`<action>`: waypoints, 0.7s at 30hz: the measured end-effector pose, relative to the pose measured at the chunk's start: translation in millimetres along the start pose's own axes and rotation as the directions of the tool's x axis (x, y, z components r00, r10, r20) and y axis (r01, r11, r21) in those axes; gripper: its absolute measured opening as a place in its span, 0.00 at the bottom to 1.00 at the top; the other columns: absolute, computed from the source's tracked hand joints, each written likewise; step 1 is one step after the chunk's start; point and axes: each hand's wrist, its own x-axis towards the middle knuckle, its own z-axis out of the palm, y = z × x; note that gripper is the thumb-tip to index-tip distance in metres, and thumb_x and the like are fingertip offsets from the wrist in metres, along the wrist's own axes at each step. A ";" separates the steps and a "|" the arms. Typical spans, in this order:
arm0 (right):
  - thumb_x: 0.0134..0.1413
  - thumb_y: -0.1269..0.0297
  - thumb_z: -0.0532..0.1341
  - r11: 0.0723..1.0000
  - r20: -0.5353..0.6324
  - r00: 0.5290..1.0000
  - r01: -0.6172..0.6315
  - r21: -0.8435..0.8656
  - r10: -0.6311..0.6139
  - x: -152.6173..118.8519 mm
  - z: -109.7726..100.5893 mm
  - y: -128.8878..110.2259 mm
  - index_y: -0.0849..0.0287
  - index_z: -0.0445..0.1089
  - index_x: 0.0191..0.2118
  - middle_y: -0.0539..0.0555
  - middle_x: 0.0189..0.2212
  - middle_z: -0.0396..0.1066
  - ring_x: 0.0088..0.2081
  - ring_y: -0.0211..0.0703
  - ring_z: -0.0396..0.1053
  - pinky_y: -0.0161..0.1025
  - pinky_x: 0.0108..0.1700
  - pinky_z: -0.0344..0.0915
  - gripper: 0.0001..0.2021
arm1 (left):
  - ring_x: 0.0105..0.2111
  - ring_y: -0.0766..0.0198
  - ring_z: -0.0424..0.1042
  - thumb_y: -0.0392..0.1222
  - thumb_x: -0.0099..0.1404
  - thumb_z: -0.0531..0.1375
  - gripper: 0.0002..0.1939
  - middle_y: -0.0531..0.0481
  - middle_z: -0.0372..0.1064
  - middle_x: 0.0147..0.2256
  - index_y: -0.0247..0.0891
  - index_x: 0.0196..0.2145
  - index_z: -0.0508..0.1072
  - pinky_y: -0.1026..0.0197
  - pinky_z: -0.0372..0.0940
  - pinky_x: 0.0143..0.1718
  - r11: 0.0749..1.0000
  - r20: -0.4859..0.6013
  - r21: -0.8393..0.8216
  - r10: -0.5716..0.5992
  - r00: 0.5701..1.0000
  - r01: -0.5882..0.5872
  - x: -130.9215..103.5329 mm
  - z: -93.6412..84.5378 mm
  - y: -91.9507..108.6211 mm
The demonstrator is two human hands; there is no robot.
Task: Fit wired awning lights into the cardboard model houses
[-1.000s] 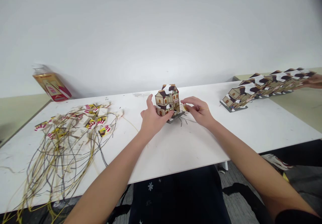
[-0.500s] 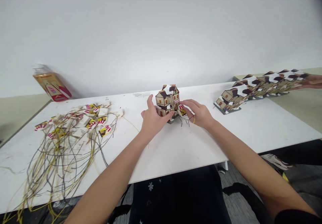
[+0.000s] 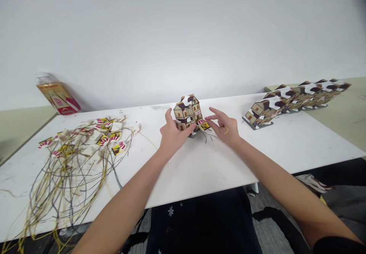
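Left hand point(image 3: 172, 135) has the little paper house point(image 3: 187, 111) gripped from its left side, dead center of the frame on the white table point(image 3: 200, 166). Right hand point(image 3: 224, 128) sits just right of it, fingers loose and spread, fingertips at the small striped awning piece point(image 3: 203, 123) by the house's base.

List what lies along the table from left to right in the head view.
Red and tan package → tangle of wires with striped pieces → left hand → model house → right hand → row of finished model houses.
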 end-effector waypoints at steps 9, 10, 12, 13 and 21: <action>0.52 0.49 0.66 0.976 -0.085 0.977 -0.188 0.108 0.197 4.1 -5.8 -5.6 0.55 0.64 0.37 0.50 0.28 0.77 0.16 0.33 0.59 0.34 0.19 0.51 0.17 | 0.42 0.52 0.74 0.57 0.54 0.67 0.51 0.45 0.75 0.40 0.40 0.66 0.45 0.47 0.63 0.50 0.999 0.000 -0.028 -0.038 0.999 0.038 1.8 0.0 -0.3; 0.52 0.48 0.66 0.979 -0.080 0.978 -0.187 0.079 0.194 4.6 -6.8 -5.6 0.55 0.64 0.36 0.49 0.27 0.76 0.16 0.32 0.57 0.34 0.19 0.51 0.17 | 0.42 0.52 0.74 0.57 0.54 0.67 0.51 0.45 0.75 0.40 0.40 0.66 0.45 0.48 0.63 0.50 0.999 0.000 -0.031 -0.037 0.999 0.037 1.8 0.1 -0.3; 0.51 0.48 0.67 0.990 -0.081 0.987 -0.141 0.019 0.143 5.5 -7.9 -4.9 0.55 0.64 0.33 0.48 0.24 0.73 0.16 0.30 0.53 0.34 0.20 0.51 0.18 | 0.42 0.53 0.74 0.57 0.54 0.67 0.51 0.45 0.75 0.40 0.41 0.65 0.45 0.49 0.63 0.49 0.999 0.003 -0.039 -0.032 0.999 0.032 2.0 0.2 -0.7; 0.50 0.49 0.68 0.995 -0.086 0.992 -0.098 -0.003 0.097 5.9 -8.2 -4.3 0.56 0.64 0.33 0.47 0.23 0.71 0.16 0.30 0.52 0.34 0.20 0.51 0.17 | 0.42 0.53 0.74 0.57 0.53 0.67 0.51 0.45 0.75 0.40 0.41 0.65 0.45 0.49 0.64 0.49 0.999 0.002 -0.041 -0.030 1.000 0.030 2.2 0.3 -1.2; 0.57 0.63 0.61 0.947 0.165 0.934 0.321 0.000 -0.317 1.6 -10.0 1.3 0.55 0.73 0.41 0.53 0.34 0.71 0.31 0.37 0.69 0.34 0.28 0.62 0.07 | 0.40 0.54 0.74 0.59 0.54 0.67 0.51 0.46 0.75 0.38 0.42 0.66 0.45 0.48 0.63 0.50 1.000 -0.003 -0.016 0.010 1.000 -0.010 3.5 2.1 -7.6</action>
